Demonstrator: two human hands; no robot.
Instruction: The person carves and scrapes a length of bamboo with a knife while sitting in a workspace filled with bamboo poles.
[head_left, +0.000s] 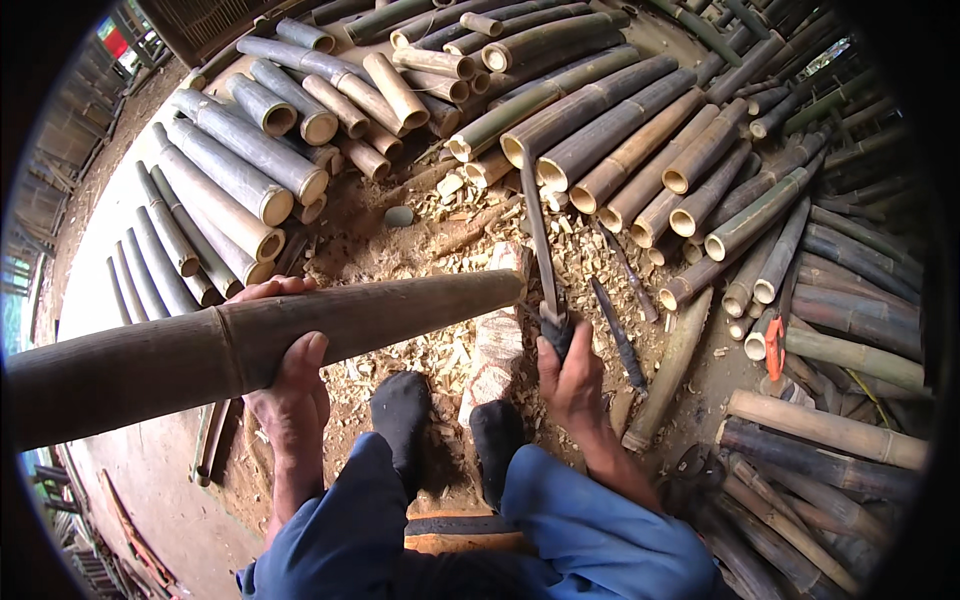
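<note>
The left hand (290, 385) grips one thick bamboo pole (250, 345) from beneath, fingers wrapped over it; its long axis runs nearly level, cut end pointing right onto the wooden chopping block (497, 345); the right hand (572, 385) is clenched on one long knife (540, 235), blade pointing away from the person, up the picture; two dark socked feet (400, 415) flank the block; cut bamboo lengths (640, 150), too many to count, ring the chips.

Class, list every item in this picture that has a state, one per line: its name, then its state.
bamboo pole: lifted, roughly level, far end over the chopping block
left hand: gripping the bamboo pole from below
long knife: blade pointing away, raised
right hand: closed on the long knife's handle
chopping block: on the ground, among chips
spare knife: lying on the ground, unheld
</note>
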